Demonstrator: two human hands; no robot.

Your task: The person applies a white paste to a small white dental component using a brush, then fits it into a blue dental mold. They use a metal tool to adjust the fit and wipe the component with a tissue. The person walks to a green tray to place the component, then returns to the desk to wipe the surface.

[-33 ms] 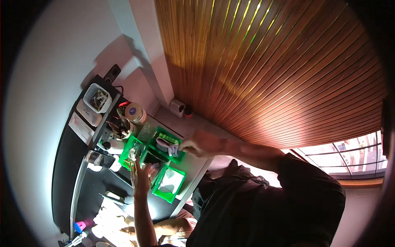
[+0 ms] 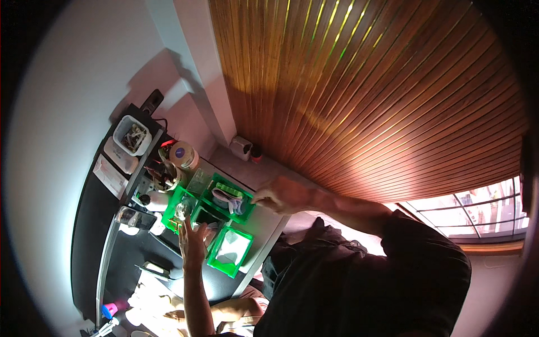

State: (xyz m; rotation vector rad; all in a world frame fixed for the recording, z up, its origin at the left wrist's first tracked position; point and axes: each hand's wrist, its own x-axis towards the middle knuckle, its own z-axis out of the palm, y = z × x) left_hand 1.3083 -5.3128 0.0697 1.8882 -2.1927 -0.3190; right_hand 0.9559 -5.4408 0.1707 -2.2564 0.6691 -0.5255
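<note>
My left hand reaches over the green trays with its fingers stretched out. Their tips come near a clear, shiny object in the far-left green tray; I cannot tell if they touch it. My right hand hovers just right of another green tray, its fingers curled and pinched together. Anything between those fingers is too small or blurred to make out. That tray holds a greyish-pink cloth and a light green item. Nearer, a green tray has a white sheet inside.
Behind the trays stand a round lidded tub, a holder of tools and a white bottle. A phone-like device sits at the shelf edge. The raised black shelf carries a white container. Another person's arm rests at the desk's lower side.
My right hand has shifted slightly to the right, away from the cloth tray. The left hand stays almost where it was.
</note>
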